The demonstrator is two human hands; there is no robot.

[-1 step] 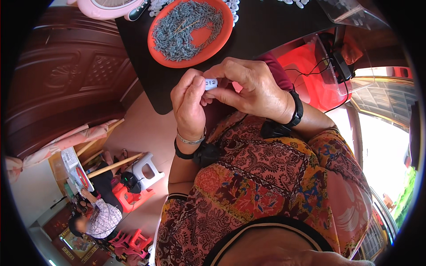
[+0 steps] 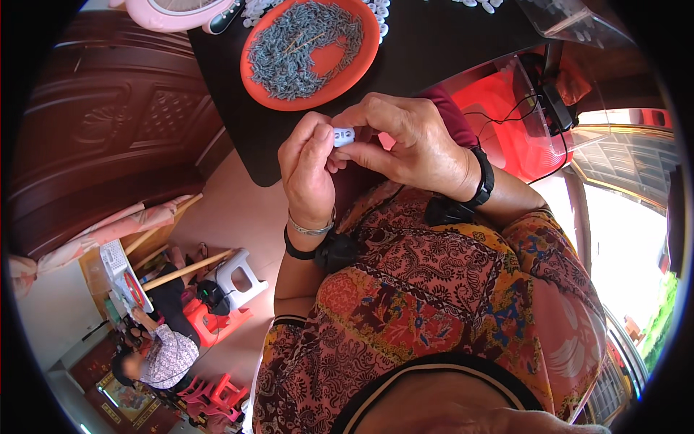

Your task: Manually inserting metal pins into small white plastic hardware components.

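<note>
A small pale white plastic piece (image 2: 343,137) with dark slots in its face is pinched between my two hands, just off the near edge of the dark table. My left hand (image 2: 309,170) is closed on its left end with thumb and fingers. Thumb and forefinger of my right hand (image 2: 423,148) grip the right end; its other fingers are partly hidden. Beyond my hands lies an orange plate (image 2: 325,61), covered in many small grey screw-like pieces (image 2: 285,69) with a thin straw-coloured stick on top.
On the dark table (image 2: 426,36), more small white pieces (image 2: 383,27) lie behind the plate. A pink round-framed object (image 2: 170,18) stands far left. At right are a red bin (image 2: 499,98) and black cables. A person (image 2: 170,358) sits lower left near red stools (image 2: 228,394).
</note>
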